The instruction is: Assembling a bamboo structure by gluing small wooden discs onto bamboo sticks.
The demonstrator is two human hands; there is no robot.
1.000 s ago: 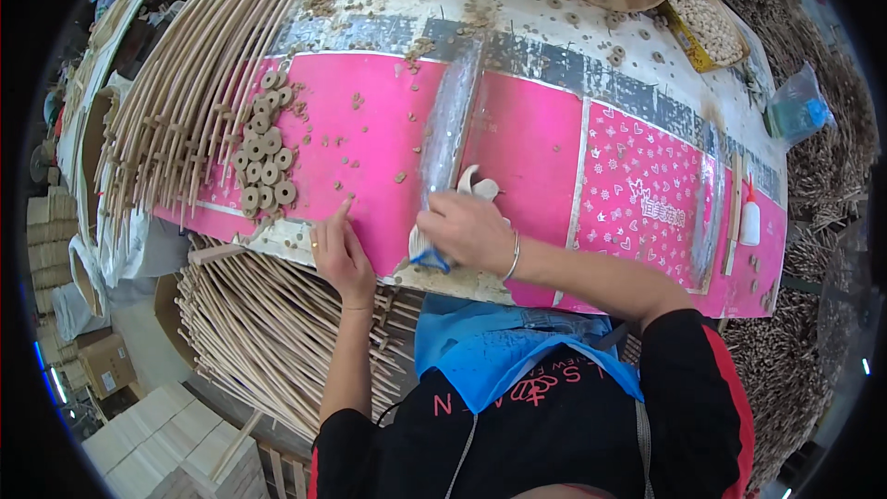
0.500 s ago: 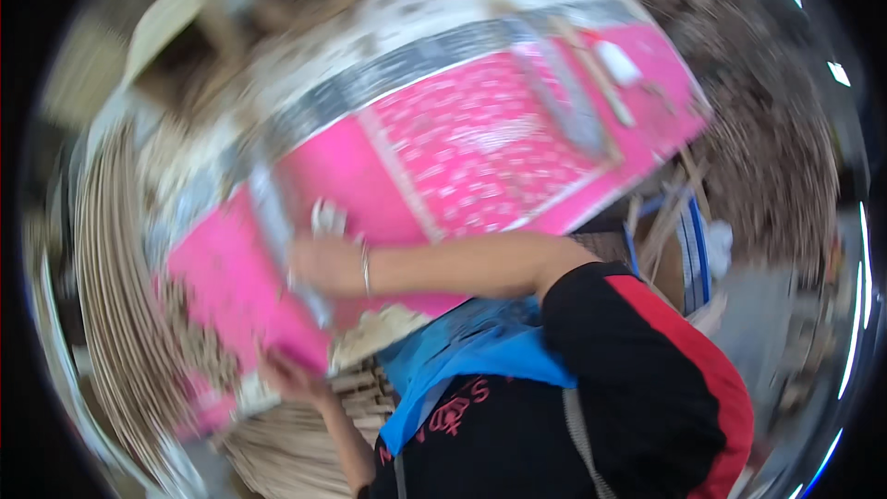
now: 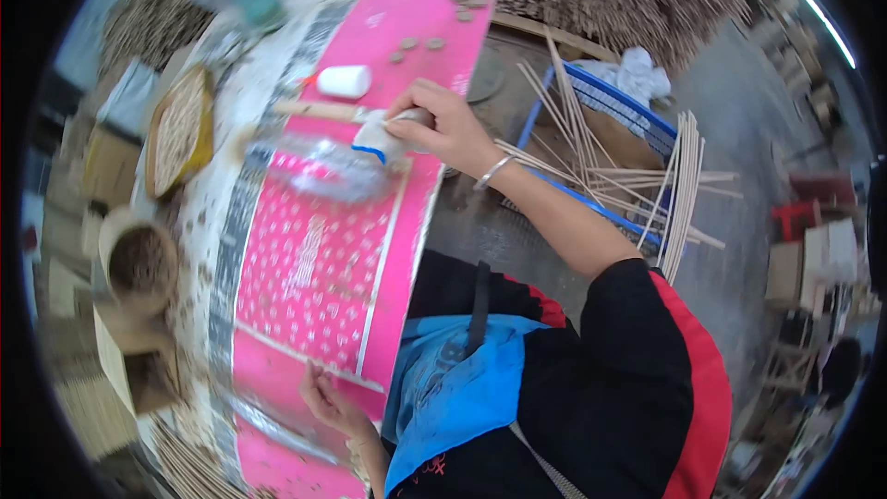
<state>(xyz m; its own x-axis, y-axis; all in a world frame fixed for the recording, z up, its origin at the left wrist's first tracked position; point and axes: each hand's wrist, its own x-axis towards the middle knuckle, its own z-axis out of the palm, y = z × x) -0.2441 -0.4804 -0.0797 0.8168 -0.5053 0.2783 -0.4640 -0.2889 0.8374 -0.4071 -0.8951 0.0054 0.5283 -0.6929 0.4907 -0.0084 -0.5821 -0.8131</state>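
I have the right hand [image 3: 450, 127], fingers pinched on a white glove [image 3: 373, 137], at twelve o'clock over the worktop [image 3: 420, 17]; the left hand [image 3: 340, 412], fingers loosely parted, is at seven. From the glove, a bottle [image 3: 345, 81] lies at eleven, a stick [image 3: 312, 110] at ten.

Blue basket [image 3: 660, 137] with pale sticks [image 3: 577, 126] across it, yellow-sided tray [image 3: 199, 163] of pale pieces [image 3: 176, 125]

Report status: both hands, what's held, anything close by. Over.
Right hand closed on blue-edged white cloth piece. Left hand loosely open, nothing seen in it, above flat pink table covering. White cylindrical bottle, straight pale wooden stick close by right hand.
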